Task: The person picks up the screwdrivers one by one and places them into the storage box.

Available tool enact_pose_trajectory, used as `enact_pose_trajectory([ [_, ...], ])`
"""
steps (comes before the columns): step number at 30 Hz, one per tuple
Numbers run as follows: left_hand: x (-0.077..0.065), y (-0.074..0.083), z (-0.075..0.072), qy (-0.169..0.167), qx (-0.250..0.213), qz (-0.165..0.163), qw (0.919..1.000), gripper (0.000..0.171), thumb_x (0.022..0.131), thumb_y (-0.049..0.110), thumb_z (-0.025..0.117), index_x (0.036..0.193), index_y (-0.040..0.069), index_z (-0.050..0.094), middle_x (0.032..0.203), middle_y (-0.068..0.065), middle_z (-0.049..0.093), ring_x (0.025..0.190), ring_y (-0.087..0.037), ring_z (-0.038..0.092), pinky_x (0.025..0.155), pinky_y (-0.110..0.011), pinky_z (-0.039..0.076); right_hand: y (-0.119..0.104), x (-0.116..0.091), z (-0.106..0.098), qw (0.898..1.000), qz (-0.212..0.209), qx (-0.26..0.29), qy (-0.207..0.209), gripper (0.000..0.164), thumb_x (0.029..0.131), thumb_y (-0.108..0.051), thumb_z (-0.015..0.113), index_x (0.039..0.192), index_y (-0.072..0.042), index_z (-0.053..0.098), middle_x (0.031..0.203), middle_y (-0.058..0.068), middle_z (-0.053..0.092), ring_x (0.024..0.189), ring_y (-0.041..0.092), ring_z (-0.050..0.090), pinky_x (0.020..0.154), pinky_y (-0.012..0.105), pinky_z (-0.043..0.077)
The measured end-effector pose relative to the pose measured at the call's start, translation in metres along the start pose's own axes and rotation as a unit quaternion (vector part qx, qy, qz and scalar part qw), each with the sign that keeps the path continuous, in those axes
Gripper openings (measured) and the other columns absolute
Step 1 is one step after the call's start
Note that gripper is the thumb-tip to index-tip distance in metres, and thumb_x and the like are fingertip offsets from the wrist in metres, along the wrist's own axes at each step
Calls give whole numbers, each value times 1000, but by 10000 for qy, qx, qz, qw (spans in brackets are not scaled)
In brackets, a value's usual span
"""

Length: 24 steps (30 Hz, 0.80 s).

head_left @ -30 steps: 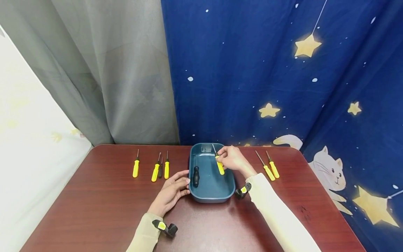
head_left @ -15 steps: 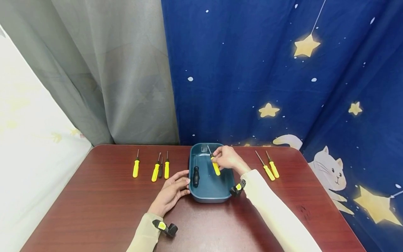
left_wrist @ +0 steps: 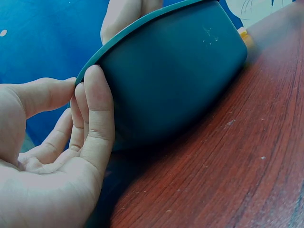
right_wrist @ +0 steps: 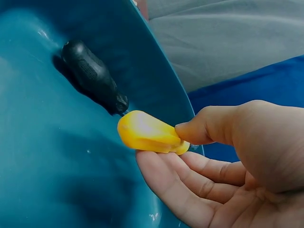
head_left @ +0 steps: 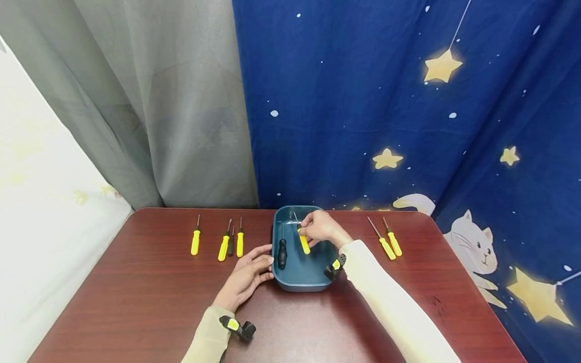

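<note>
A yellow-handled screwdriver [head_left: 304, 244], its thin shaft pointing toward the far end, is pinched between thumb and fingers of my right hand [head_left: 320, 226], over a blue rectangular tray [head_left: 301, 288]. In the right wrist view its yellow handle [right_wrist: 147, 133] tilts toward the camera. A black-handled screwdriver [head_left: 282, 253] lies inside the tray along the left wall. My left hand [head_left: 245, 280] rests against the tray's left side. Close up in the left wrist view, the left thumb meets the rim and the fingers [left_wrist: 99, 109] lie against the outer wall.
Left of the tray, several screwdrivers lie on the brown table [head_left: 136, 297]: a yellow one [head_left: 195, 243] stands apart, and two yellow ones [head_left: 224, 248] flank a dark one [head_left: 231, 246]. Two yellow screwdrivers [head_left: 387, 248] lie to the right. Curtains [head_left: 345, 126] hang behind.
My right hand has moved left over the tray with the yellow-handled screwdriver, bringing it closer to the black-handled one. The left hand stays at the tray's side.
</note>
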<state>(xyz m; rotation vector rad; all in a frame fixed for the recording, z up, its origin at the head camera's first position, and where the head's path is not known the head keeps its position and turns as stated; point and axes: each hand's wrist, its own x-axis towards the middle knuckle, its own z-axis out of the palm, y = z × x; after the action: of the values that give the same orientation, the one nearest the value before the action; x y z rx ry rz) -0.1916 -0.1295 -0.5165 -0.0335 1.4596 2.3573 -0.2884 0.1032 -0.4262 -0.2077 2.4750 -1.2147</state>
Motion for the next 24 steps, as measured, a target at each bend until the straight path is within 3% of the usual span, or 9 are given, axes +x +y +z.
enact_pose_trajectory([
  [24, -1, 2, 1, 14, 95, -42, 9999, 63, 98, 10, 68, 154, 6, 40, 100, -1, 69, 85, -12, 64, 77, -26, 60, -3, 16, 16, 9993, 282, 6, -244, 10, 94, -8, 70, 99, 1, 71, 86, 13, 72, 72, 19, 73, 69, 34, 64],
])
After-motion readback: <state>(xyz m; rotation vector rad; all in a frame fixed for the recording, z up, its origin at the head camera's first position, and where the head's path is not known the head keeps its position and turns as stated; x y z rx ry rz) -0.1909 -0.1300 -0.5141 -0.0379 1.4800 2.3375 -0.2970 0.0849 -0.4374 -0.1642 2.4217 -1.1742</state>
